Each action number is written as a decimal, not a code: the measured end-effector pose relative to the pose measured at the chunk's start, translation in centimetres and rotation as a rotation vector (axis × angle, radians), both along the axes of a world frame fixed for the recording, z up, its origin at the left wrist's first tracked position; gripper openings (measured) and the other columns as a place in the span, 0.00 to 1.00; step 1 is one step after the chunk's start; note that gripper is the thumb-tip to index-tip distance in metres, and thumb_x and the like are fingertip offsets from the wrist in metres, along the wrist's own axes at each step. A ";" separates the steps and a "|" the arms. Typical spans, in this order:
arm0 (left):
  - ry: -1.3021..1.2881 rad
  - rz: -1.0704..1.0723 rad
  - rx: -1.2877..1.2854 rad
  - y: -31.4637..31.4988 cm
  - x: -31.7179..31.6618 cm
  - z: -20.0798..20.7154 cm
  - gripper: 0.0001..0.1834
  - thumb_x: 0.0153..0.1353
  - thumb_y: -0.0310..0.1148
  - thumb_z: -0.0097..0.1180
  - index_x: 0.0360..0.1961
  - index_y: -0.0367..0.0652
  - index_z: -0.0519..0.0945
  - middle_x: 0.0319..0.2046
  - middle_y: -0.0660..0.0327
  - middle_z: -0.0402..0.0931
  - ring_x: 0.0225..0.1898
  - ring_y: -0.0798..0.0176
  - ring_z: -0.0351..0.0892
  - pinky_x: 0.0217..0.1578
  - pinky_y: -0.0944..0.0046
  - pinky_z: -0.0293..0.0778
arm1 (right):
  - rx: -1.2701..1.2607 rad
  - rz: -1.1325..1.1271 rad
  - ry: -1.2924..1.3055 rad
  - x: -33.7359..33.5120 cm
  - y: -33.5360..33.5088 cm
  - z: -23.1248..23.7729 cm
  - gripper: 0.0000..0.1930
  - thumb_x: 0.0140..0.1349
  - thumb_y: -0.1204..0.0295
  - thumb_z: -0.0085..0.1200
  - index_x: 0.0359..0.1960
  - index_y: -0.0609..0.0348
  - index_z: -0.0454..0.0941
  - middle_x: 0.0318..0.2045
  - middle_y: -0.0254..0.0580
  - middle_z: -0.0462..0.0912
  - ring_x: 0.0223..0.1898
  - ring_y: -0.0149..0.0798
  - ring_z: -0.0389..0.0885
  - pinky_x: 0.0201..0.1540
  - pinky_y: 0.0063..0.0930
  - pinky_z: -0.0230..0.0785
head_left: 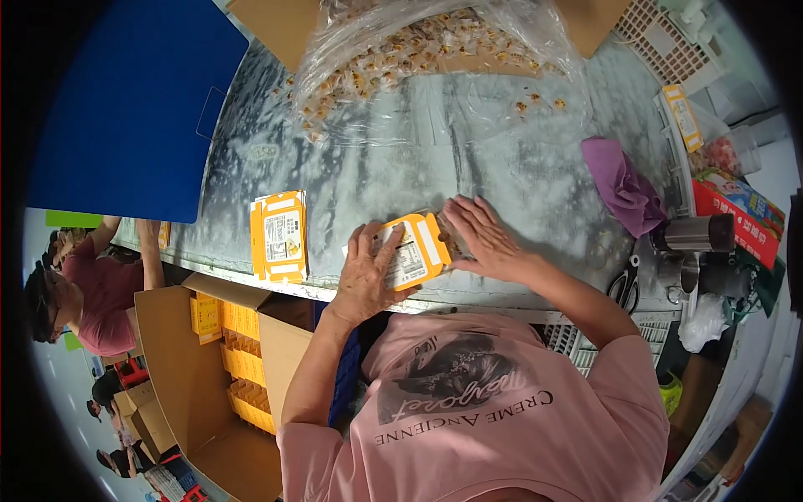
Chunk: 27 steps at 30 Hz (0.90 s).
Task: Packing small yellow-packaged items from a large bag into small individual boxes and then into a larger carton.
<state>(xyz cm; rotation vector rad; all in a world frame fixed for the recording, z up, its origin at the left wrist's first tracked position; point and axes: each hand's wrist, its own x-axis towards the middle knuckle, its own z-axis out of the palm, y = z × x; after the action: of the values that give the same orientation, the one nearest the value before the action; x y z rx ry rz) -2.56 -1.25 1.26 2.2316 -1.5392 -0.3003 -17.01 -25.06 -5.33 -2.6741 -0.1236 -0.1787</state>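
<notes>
A flat yellow and white carton (408, 261) lies tilted near the front edge of the table. My left hand (366, 269) holds it by the left end, with fingers over its top face and the thumb along the near side. My right hand (487, 243) lies with fingers outstretched at the carton's right end. Something small and see-through shows partly under those fingers, too covered to name. To the left of my left hand is a stack of similar flat cartons (280, 237).
Many small wrapped pieces (401, 52) lie in a clear plastic bag at the far side. A purple cloth (621, 186), scissors (623, 284) and a metal cup (679, 272) are at right. A cardboard box (167, 351) with yellow cartons stands below left; another person (104, 284) works beyond.
</notes>
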 end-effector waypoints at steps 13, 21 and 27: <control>-0.129 0.064 0.096 2.6 2.7 0.8 0.58 0.33 0.41 0.80 0.70 0.49 0.64 0.60 0.46 0.61 0.59 0.39 0.63 0.61 0.46 0.66 | 0.063 -0.096 -0.029 0.7 -0.7 1.8 0.54 0.48 0.48 0.69 0.70 0.64 0.55 0.71 0.51 0.56 0.73 0.54 0.51 0.75 0.49 0.38; -0.076 0.006 0.041 1.9 2.1 0.4 0.58 0.34 0.42 0.80 0.70 0.47 0.63 0.60 0.45 0.60 0.58 0.39 0.62 0.61 0.46 0.65 | 0.320 -0.355 0.307 -1.2 1.6 4.3 0.38 0.57 0.65 0.67 0.67 0.61 0.63 0.58 0.52 0.66 0.53 0.54 0.75 0.54 0.43 0.71; -0.075 0.074 0.042 1.7 1.7 0.5 0.57 0.36 0.44 0.80 0.69 0.45 0.64 0.59 0.43 0.60 0.57 0.37 0.62 0.60 0.44 0.64 | 0.534 -0.283 -0.032 3.0 4.3 0.5 0.25 0.59 0.77 0.59 0.60 0.67 0.71 0.48 0.51 0.71 0.43 0.50 0.81 0.45 0.38 0.76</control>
<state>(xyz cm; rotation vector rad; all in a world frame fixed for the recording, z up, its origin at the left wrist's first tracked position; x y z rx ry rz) -0.84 0.41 1.76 2.3506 -1.4966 -0.2314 -14.05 -20.80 -4.81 -2.1439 0.2607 -0.2974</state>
